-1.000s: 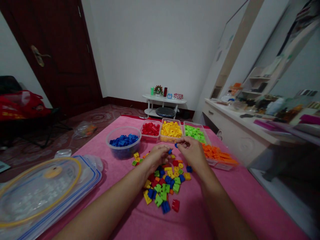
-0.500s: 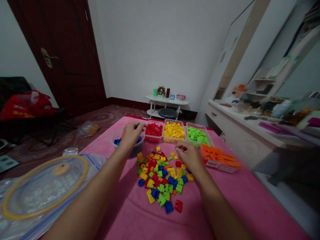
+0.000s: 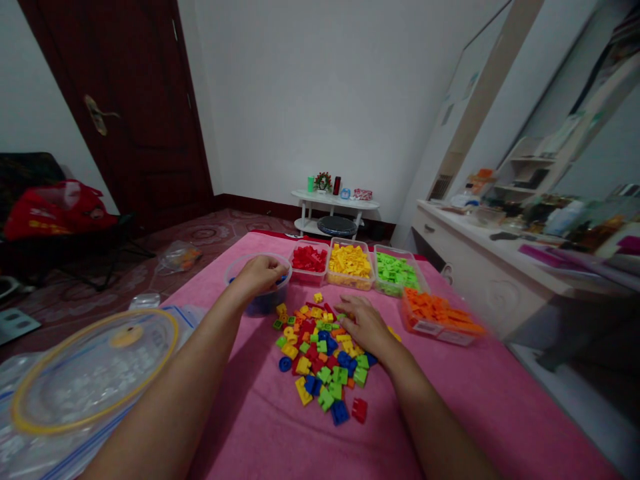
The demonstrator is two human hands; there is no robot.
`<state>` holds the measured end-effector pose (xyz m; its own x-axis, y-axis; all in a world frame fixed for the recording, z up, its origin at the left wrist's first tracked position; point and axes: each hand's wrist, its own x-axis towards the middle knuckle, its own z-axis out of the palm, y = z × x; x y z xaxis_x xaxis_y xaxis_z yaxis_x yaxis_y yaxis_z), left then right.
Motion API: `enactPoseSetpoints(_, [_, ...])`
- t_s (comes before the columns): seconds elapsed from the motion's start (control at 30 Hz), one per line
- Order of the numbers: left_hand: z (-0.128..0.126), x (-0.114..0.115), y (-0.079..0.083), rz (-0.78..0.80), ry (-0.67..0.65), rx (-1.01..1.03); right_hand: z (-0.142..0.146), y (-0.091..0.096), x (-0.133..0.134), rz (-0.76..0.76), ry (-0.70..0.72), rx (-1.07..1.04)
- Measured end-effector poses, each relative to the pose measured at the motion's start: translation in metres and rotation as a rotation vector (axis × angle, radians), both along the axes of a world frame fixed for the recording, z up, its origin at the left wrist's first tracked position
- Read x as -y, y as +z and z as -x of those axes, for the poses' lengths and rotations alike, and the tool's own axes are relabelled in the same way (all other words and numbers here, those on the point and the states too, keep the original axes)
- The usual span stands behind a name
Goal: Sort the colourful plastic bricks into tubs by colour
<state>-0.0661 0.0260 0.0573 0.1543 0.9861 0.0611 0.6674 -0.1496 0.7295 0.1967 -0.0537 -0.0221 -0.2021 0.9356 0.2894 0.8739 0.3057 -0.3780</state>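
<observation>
My left hand (image 3: 261, 275) is over the round clear tub (image 3: 260, 305) of blue blocks, its fingers curled down together at the tub's right side. Whatever those fingers may pinch is hidden. A mixed pile of toy building blocks (image 3: 325, 347) in red, yellow, green, blue and orange lies on the pink cloth. Over the pile's upper right edge reaches my right hand (image 3: 364, 323), palm down, fingers stretched out and slightly apart, touching or just above the blocks. It covers some pieces there.
Behind the pile stand boxes of red blocks (image 3: 309, 259), yellow blocks (image 3: 350, 261) and green blocks (image 3: 397, 270). A box of orange blocks (image 3: 440, 312) sits to the right. A zip bag (image 3: 100, 373) with a yellow ring lies left. The pink cloth (image 3: 270, 427) covers the table.
My right hand has moved down and left onto the pile, its fingers spreading. My left hand has shifted slightly down and left over the blue tub.
</observation>
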Motion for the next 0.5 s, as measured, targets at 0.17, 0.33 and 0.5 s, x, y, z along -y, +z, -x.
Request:
enactPoseSetpoints(0.17, [0.008,-0.004,0.001,-0.19,0.086,-0.285,-0.004,-0.008,-0.002,0.022,-0.013,0.032])
enactPoseSetpoints(0.33, [-0.007,0.003,-0.001,-0.503,0.156,-0.271,-0.012,-0.006,-0.007,0.017,-0.115,-0.01])
enactPoseSetpoints(0.5, [-0.05,0.022,-0.017,-0.606,-0.177,-0.135,-0.018,0.012,-0.004,-0.03,-0.201,-0.075])
